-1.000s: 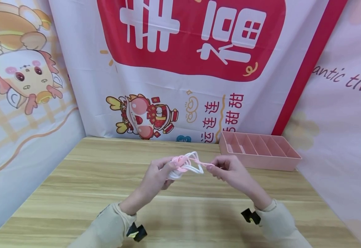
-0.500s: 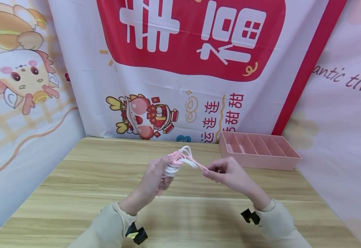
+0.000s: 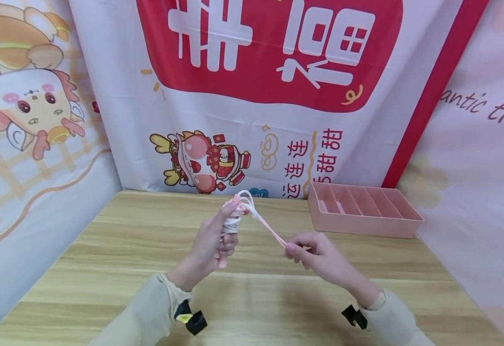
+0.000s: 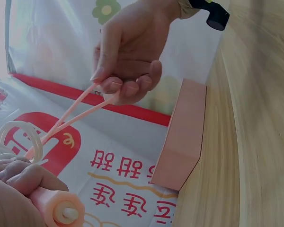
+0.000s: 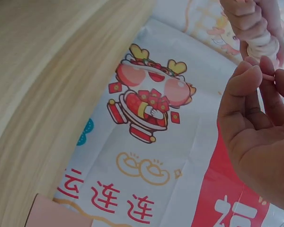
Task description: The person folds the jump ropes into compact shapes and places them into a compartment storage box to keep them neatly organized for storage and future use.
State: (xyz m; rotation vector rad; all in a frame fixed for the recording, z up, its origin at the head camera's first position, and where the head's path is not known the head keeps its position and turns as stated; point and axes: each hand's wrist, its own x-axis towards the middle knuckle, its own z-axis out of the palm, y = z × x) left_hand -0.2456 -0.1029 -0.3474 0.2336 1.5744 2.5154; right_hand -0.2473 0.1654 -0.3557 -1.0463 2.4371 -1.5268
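My left hand (image 3: 204, 247) grips a bundled jump rope (image 3: 231, 226) above the table, its white cord wound in coils with loops standing out at the top. A pink handle (image 4: 54, 204) with a pale knob in its end sticks out below that fist in the left wrist view. To the right, my right hand (image 3: 321, 254) pinches a thin pink elastic band (image 3: 271, 232) between thumb and fingers. The band is stretched taut as two strands, running up to the white loops. My left fingers hide much of the bundle.
A pink divided box (image 3: 364, 224) stands at the table's back right, against the printed cloth (image 3: 252, 110). Wood tabletop (image 3: 118, 269) extends around and below both hands. Cloth walls close in the left and right sides.
My left hand has tilted the bundle more upright and moved slightly left. My right hand has moved a little down, drawing the pink band out longer.
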